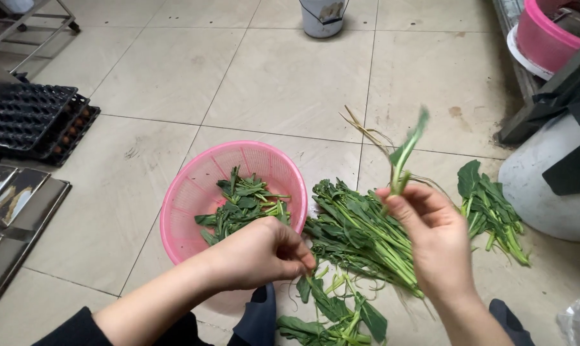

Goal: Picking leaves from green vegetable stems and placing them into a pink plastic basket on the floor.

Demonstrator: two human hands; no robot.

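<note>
Pink slotted basket (pixel 194 192); green leafy stems (pixel 360 234); beige floor tiles (pixel 283 77); black egg trays (pixel 27 115); white bucket (pixel 322 19).

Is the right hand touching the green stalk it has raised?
Touching. The head view shows the right hand pinching the raised green stalk between fingertips, above the loose greens.

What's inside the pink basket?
The pink basket holds a small heap of picked green leaves and stems. The left hand covers its near rim, so whatever lies under that hand is hidden.
</note>
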